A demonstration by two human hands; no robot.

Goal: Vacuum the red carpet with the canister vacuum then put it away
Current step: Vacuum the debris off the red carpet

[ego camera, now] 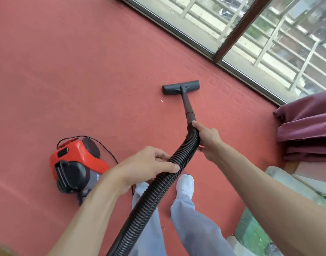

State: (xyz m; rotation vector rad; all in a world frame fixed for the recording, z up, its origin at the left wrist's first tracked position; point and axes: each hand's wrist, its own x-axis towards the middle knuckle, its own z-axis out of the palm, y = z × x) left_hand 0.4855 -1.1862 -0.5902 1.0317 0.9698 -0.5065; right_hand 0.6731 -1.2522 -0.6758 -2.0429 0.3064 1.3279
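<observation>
1. the right hand grips the ribbed black hose at its top end, just where it joins the wand.
2. the left hand curls round the same hose lower down, thumb on top; the two hands are apart.
3. the wand slants forward to the dark head, which lies flat on the red carpet near the window.
4. a small white speck sits on the carpet just left of the head.
5. the red and black canister stands on the carpet to the person's left, its black cord looping behind it.
6. a white shoe shows below the hose.
7. a maroon curtain hangs at the right.
</observation>
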